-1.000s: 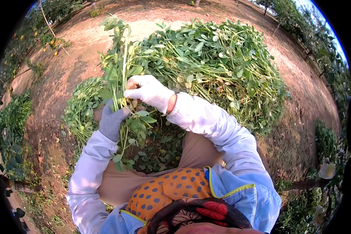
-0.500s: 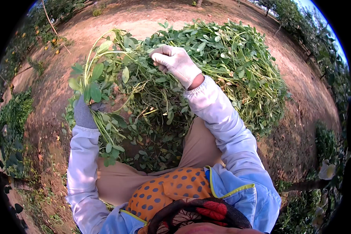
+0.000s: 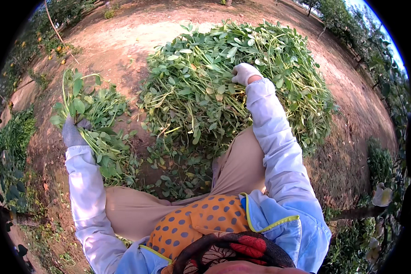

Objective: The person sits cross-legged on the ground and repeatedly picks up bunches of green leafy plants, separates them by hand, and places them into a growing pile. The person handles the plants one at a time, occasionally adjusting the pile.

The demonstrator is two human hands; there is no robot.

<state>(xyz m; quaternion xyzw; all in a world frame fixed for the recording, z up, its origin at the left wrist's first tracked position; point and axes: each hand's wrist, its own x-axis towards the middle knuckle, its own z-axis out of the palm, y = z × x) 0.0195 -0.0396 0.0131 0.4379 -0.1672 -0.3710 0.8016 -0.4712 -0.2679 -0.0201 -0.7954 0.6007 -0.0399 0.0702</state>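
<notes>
My left hand (image 3: 73,132), in a grey glove, grips a bunch of leafy green plant stems (image 3: 93,114) out at my left, just above a small heap of the same greens (image 3: 114,160) on the ground. My right hand (image 3: 244,73), in a white glove, reaches forward into the big pile of green plants (image 3: 233,82) in front of me and rests on its stems. Whether its fingers are closed on a stem I cannot see. My tan trousers (image 3: 235,169) and bent knees lie between the two heaps.
Bare reddish earth (image 3: 123,41) surrounds the piles. Low green plants (image 3: 16,137) grow along the left edge, and more bushes (image 3: 379,160) stand at the right. Loose leaves (image 3: 178,173) litter the ground by my legs.
My left hand has carried the bunch away to the left and lower. My right hand has let go of it and moved forward and right into the big pile.
</notes>
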